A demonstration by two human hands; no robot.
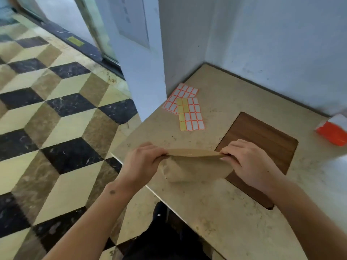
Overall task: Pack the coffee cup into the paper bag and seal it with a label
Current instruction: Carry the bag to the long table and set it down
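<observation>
A brown paper bag (195, 167) stands near the front left edge of the beige stone counter (221, 212), bulging below a flattened, folded-over top. My left hand (143, 163) pinches the left end of that fold. My right hand (247, 162) pinches the right end. The coffee cup is not visible; the closed bag hides whatever is inside. Two sheets of orange-bordered white labels (190, 113) lie flat on the counter behind the bag, close to the wall corner, one overlapping the other.
A dark wooden inset panel (262, 139) sits in the counter to the right of the bag. An orange and white object (333, 131) lies at the far right edge. White walls close the back. Checkered floor tiles (56, 119) lie to the left below the counter edge.
</observation>
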